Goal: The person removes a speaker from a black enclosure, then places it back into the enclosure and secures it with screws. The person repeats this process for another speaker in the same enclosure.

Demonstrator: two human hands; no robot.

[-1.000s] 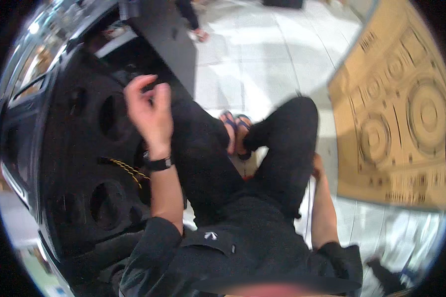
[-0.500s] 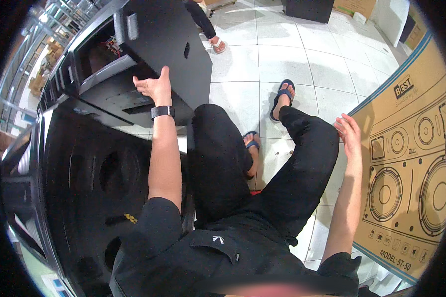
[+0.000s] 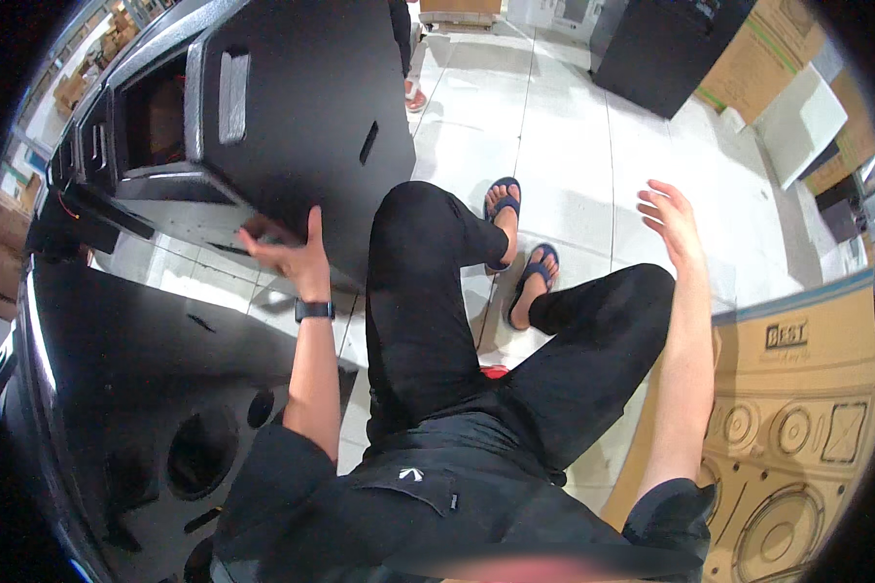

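My left hand [image 3: 294,262] is stretched out, fingers and thumb spread, beside the near lower edge of a big black speaker cabinet [image 3: 301,107]. Whether the fingertips touch it I cannot tell. The cabinet has a slotted side and an opening with reddish wiring in it. Closer on my left lies a second black cabinet [image 3: 146,360] with round cut-outs. My right hand [image 3: 673,222] is raised over the floor beyond my right knee, its fingers apart with nothing in them.
A large brown carton [image 3: 792,389] with printed speaker drawings stands at my right. Farther off are a black box-shaped cabinet [image 3: 666,53], another carton [image 3: 763,58] and a white panel [image 3: 800,124]. Someone's sandalled foot [image 3: 415,97] shows past the left cabinet. White tiles [image 3: 564,146] cover the floor.
The view has shifted. My left hand sits lower, off the cabinet's corner area, and my right hand has lifted away from the knee and carton. My feet have come closer together.
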